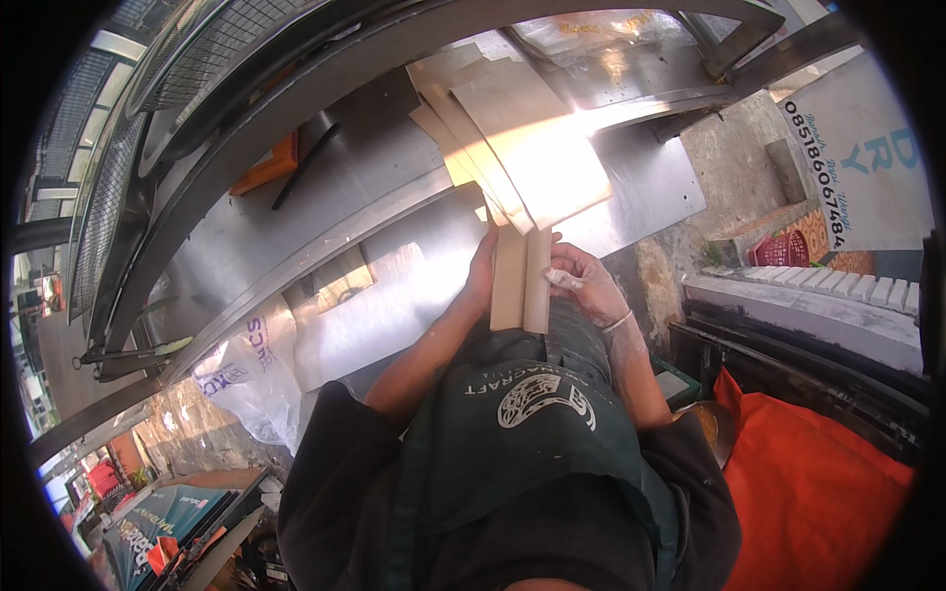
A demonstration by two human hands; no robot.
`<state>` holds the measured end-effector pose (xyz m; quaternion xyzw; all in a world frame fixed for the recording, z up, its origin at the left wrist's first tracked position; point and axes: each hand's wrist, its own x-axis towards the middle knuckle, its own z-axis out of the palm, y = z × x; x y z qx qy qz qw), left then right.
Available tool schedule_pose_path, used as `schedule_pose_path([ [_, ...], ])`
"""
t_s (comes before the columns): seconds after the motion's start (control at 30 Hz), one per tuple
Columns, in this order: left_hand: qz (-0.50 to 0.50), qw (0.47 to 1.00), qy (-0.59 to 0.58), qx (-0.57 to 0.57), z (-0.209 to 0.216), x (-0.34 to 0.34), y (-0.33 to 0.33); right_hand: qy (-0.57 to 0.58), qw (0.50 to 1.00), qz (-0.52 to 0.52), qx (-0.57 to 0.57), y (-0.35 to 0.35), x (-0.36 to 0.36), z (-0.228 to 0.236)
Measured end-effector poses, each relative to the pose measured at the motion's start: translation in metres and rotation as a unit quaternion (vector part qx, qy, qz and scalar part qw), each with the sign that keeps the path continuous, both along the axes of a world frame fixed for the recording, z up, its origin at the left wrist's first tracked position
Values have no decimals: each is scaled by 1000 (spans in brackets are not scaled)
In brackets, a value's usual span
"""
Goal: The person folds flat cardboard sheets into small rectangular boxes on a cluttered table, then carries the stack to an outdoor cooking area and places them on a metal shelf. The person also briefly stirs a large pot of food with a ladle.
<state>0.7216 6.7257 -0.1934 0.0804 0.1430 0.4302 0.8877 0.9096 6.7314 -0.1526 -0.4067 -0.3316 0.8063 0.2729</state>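
I hold a long, narrow piece of folded brown paper or thin cardboard [508,288] upright in front of my green apron. A crease runs down its length. Against its left edge my left hand [482,268] is closed, with most of the fingers hidden behind it. My right hand [585,280] pinches the right edge with bent fingers, and whitish powder or residue covers its fingertips and forearm. Just beyond the hands, flat brown sheets [537,148] lie in a loose, fanned pile on a metal surface, brightly lit by the sun. The pile's near corner comes close to the folded piece.
A shiny metal worktop [394,330] with a raised shelf edge spans the front. To the left hang a clear plastic bag [258,379] and wire mesh racks [212,64]. An orange object [269,165] lies on the shelf. Red-orange cloth [818,483] covers something at right, below a slatted ledge [828,286].
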Motion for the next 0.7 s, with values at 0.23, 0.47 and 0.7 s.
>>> schedule_pose_path([
  [0.23,6,1000,2,12,-1,-3,0,-39,999,-25,16,-1,-6,7],
  [0.47,35,987,159,4,-30,-2,-3,-241,946,-31,215,-5,-13,14],
  [0.7,83,943,322,10,-25,4,-6,-319,900,-14,297,-5,-25,18],
])
